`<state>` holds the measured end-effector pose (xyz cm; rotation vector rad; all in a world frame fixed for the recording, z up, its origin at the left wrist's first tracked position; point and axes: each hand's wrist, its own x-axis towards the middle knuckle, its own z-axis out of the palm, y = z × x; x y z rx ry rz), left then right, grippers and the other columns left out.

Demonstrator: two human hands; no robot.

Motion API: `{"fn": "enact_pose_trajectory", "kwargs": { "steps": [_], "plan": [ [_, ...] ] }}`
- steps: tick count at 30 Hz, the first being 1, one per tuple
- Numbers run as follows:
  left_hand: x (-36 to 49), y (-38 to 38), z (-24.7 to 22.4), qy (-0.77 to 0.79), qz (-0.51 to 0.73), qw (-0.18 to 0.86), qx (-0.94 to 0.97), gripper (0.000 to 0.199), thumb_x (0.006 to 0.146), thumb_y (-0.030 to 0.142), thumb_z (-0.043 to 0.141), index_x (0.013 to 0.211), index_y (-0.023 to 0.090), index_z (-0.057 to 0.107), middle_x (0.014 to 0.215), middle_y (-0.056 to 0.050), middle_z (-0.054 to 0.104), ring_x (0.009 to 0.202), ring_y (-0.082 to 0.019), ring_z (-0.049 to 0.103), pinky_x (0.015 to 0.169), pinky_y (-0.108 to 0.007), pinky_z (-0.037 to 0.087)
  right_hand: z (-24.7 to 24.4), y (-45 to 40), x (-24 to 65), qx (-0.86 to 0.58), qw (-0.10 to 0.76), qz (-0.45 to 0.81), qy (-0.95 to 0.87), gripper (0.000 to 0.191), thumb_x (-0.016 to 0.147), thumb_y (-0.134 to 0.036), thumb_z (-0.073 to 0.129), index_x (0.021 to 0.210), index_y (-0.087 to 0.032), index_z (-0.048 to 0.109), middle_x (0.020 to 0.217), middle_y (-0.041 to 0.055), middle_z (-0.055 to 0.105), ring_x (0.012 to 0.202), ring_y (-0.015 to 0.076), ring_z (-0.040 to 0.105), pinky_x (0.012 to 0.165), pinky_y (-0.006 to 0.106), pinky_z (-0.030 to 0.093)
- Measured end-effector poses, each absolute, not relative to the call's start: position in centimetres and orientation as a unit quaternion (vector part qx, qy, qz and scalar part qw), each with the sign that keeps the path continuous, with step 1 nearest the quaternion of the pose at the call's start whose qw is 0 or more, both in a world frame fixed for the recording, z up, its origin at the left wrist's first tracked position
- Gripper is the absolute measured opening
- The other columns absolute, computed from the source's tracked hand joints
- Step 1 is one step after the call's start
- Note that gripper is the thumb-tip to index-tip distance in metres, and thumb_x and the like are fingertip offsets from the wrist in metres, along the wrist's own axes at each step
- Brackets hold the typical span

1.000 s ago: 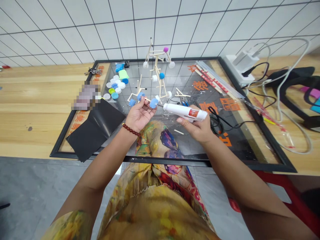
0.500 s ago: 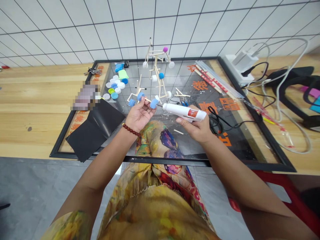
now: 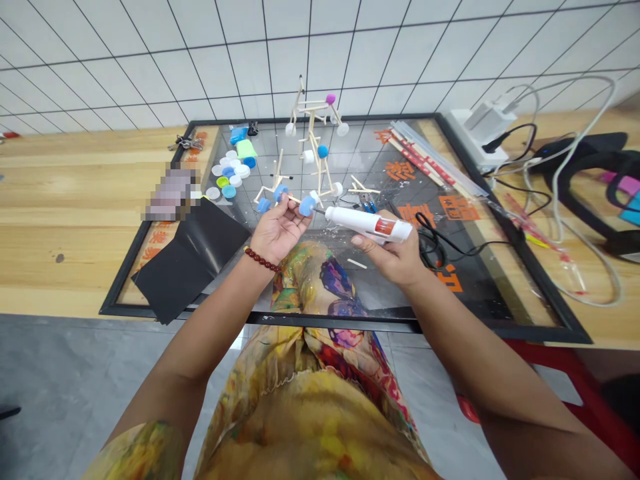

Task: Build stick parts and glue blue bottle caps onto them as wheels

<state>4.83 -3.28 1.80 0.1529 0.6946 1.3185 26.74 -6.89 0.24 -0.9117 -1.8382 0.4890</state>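
My left hand [image 3: 281,230] pinches a thin wooden stick [image 3: 294,199] that has a blue bottle cap [image 3: 307,206] at its right end. Another blue cap [image 3: 281,193] shows just above the fingertips. In my right hand [image 3: 395,252] is a white glue gun [image 3: 367,223], its dark nozzle pointing left and at or very near the blue cap's right side. Just behind stands a stick model with bottle-cap wheels [image 3: 325,177]. A smaller stick frame [image 3: 278,175] stands left of it, close to the left fingers.
Loose bottle caps [image 3: 235,170] lie back left, with black sheets [image 3: 187,260] nearer. Glue sticks and packets [image 3: 430,157] lie back right beside a power strip [image 3: 477,137]. A black cable [image 3: 435,247] coils right of the glue gun. The glass board [image 3: 480,287] has a black frame.
Almost nothing differs. The blue cap at the nozzle has turned or shifted very slightly to the left; both hands keep their places.
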Motion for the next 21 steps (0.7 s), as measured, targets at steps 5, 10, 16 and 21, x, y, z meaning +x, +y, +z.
{"fn": "enact_pose_trajectory", "kwargs": {
  "steps": [5, 10, 16, 21],
  "plan": [
    [4.86, -3.29, 1.92, 0.319, 0.600, 0.731, 0.067, 0.019, 0.096, 0.019, 0.058, 0.078, 0.019, 0.063, 0.063, 0.004, 0.058, 0.070, -0.008, 0.063, 0.098, -0.035, 0.055, 0.14, -6.81, 26.73, -0.392, 0.491, 0.218, -0.747, 0.036, 0.082, -0.041, 0.075, 0.068, -0.022, 0.047, 0.063, -0.0033, 0.043, 0.055, 0.0120, 0.041, 0.053, 0.030, 0.031],
    [4.84, -3.26, 1.81, 0.310, 0.598, 0.736, 0.067, 0.020, 0.097, 0.021, 0.057, 0.079, 0.018, 0.064, 0.063, 0.004, 0.058, 0.069, -0.008, 0.063, 0.097, -0.035, 0.056, 0.07, -6.88, 26.62, -0.401, 0.510, 0.256, -0.716, 0.037, 0.081, -0.048, 0.075, 0.070, -0.023, 0.050, 0.061, -0.0037, 0.044, 0.053, 0.0118, 0.039, 0.050, 0.029, 0.030],
    [4.80, -3.15, 1.75, 0.331, 0.600, 0.725, 0.063, 0.017, 0.095, 0.020, 0.060, 0.079, 0.019, 0.064, 0.064, 0.004, 0.058, 0.069, -0.009, 0.063, 0.094, -0.033, 0.057, 0.39, -7.08, 26.87, -0.392, 0.496, 0.303, -0.713, 0.037, 0.076, -0.052, 0.079, 0.073, -0.023, 0.056, 0.067, -0.0007, 0.053, 0.059, 0.0150, 0.048, 0.054, 0.031, 0.038],
    [4.86, -3.29, 2.01, 0.325, 0.602, 0.727, 0.062, 0.019, 0.096, 0.019, 0.058, 0.078, 0.018, 0.064, 0.062, 0.004, 0.058, 0.067, -0.008, 0.062, 0.095, -0.033, 0.057, 0.17, -6.95, 27.03, -0.395, 0.479, 0.307, -0.721, 0.032, 0.082, -0.052, 0.074, 0.079, -0.022, 0.063, 0.072, 0.0017, 0.059, 0.063, 0.0159, 0.053, 0.058, 0.031, 0.042]
  ]
}}
